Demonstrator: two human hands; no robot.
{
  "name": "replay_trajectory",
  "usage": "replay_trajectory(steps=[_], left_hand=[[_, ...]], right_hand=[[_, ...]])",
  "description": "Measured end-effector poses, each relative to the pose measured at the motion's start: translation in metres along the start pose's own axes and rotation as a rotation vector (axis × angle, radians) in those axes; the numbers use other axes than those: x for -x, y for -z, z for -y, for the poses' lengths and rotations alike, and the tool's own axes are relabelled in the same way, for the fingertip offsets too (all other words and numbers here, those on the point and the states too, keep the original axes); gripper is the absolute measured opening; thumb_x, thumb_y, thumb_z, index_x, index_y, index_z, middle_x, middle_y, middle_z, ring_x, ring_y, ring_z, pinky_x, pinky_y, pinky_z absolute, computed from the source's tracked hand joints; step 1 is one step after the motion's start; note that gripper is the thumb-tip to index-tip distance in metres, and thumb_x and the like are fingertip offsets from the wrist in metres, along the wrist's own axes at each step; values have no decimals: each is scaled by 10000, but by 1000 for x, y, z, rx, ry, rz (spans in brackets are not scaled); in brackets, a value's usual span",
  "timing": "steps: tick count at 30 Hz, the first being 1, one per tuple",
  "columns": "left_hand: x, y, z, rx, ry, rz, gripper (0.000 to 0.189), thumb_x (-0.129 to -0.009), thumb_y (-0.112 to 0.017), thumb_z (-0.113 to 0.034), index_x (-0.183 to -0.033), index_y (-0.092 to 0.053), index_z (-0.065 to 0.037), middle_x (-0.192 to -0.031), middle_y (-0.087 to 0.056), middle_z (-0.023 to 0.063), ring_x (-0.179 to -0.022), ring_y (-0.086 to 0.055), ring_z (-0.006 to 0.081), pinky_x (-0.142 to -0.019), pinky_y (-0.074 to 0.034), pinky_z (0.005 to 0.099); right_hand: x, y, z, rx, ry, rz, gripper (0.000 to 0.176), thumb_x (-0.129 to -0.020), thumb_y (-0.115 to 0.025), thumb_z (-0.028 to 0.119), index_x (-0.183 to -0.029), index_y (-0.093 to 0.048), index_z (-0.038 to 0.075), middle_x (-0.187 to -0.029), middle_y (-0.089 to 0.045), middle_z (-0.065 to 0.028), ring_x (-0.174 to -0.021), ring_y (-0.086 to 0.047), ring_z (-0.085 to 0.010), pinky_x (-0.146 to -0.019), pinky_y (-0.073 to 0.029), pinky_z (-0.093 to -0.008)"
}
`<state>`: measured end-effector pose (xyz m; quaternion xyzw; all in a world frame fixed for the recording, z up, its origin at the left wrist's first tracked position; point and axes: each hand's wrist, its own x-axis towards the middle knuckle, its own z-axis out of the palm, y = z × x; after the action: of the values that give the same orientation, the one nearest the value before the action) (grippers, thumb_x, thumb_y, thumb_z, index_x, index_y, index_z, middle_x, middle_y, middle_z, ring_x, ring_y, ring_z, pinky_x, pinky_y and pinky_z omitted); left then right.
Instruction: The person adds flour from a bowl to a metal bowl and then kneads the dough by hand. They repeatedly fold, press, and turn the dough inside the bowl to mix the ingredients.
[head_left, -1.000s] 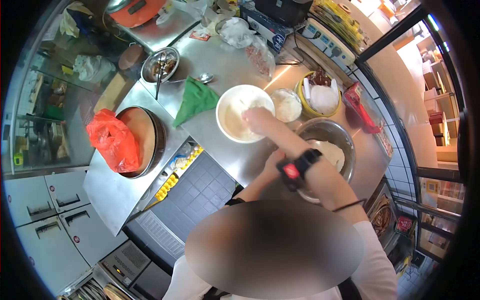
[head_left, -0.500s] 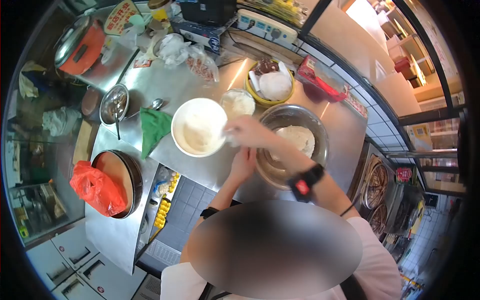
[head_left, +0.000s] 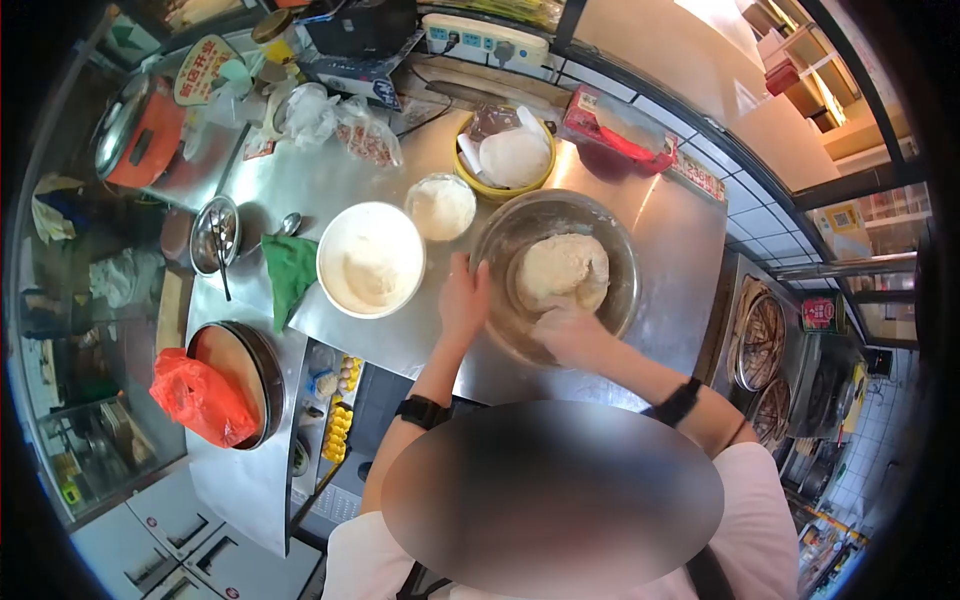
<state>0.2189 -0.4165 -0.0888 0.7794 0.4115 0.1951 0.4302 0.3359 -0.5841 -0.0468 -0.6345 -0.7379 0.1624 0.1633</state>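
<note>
A large metal bowl (head_left: 627,290) holds a pale lump of dough (head_left: 555,268) with an uneven surface. At the bowl's left rim, my left hand (head_left: 465,298) grips the edge, thumb toward the inside. My right hand (head_left: 572,336) reaches over the near rim, its curled fingers against the lower edge of the dough; the fingertips are partly hidden. A white tub (head_left: 370,260) with white powder inside stands left of my left hand. Behind them is a small clear bowl (head_left: 441,207) of white powder.
A yellow basket (head_left: 505,190) with bags sits behind the metal bowl. A green cloth (head_left: 288,278), a spoon (head_left: 290,223) and a small steel bowl (head_left: 215,235) lie to the left. A red bag (head_left: 203,397) rests on a round container (head_left: 268,385). A power strip (head_left: 485,40) runs along the back.
My right hand has moved from beside the white tub down into the metal bowl, onto the dough. My left hand has shifted to the bowl's left rim. The camera view has turned slightly.
</note>
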Motion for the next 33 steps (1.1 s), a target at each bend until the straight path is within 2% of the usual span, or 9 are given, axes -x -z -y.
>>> replay_trajectory(steps=[4,8,10,17,19,23,25,30,33], left_hand=[[-2,-4,-3,-26,87,55,327,-894,-448,-312,-1090,-435,-50,-763,-593,256,-734,-566,443,-636,-423,522],[-8,0,-11,-25,155,104,284,-916,-418,-273,-1088,-451,-49,-784,-589,253,-762,-555,448,-644,-403,515],[-7,2,-10,-39,161,128,294,-922,-401,-283,-1095,-450,-50,-793,-589,255,-775,-553,450,-654,-402,517],[-17,-4,-1,111,90,12,281,-920,-392,-304,-1006,-474,-49,-786,-581,254,-784,-534,464,-659,-399,509],[-21,-5,-4,170,74,36,233,-908,-424,-270,-955,-476,-48,-783,-569,262,-771,-525,469,-641,-389,522],[-21,4,-6,205,49,94,223,-912,-432,-258,-984,-475,-51,-767,-564,248,-781,-531,443,-634,-395,468],[-17,6,-14,129,81,81,210,-916,-423,-247,-977,-469,-52,-765,-567,240,-763,-534,444,-621,-390,483],[3,-2,-10,130,91,43,203,-917,-418,-236,-994,-451,-51,-768,-570,241,-742,-532,455,-607,-387,507],[33,-7,-11,177,122,87,222,-917,-419,-237,-1025,-437,-45,-759,-570,250,-732,-532,462,-613,-396,506]], right_hand=[[7,55,-32,187,-333,-441,80,-735,-530,81,-751,-591,32,-774,-580,-151,-777,-576,-308,-694,-469,-410],[-61,18,-108,-141,-697,-305,179,-776,-515,153,-803,-612,6,-837,-598,-206,-808,-581,-353,-691,-465,-425],[-110,9,-93,114,-507,248,175,-742,-529,153,-749,-635,14,-788,-614,-215,-754,-598,-366,-666,-474,-439],[-99,-11,-19,87,186,701,134,-663,-566,117,-688,-642,10,-740,-629,-170,-713,-619,-344,-633,-483,-436],[-113,-18,-29,134,210,472,157,-662,-573,123,-709,-645,-8,-769,-638,-172,-730,-623,-342,-641,-493,-427],[-125,32,-92,136,-398,459,191,-746,-533,157,-787,-645,8,-851,-633,-186,-793,-618,-339,-671,-488,-436],[-70,4,-152,-71,-387,73,238,-799,-491,191,-815,-645,10,-867,-632,-185,-844,-604,-348,-737,-471,-437],[28,-7,-120,-231,-854,-506,297,-842,-427,217,-829,-628,0,-880,-614,-219,-869,-578,-383,-802,-446,-433],[-14,8,-132,-400,-919,-298,320,-824,-454,263,-841,-628,-5,-880,-612,-230,-885,-583,-380,-798,-452,-435]])
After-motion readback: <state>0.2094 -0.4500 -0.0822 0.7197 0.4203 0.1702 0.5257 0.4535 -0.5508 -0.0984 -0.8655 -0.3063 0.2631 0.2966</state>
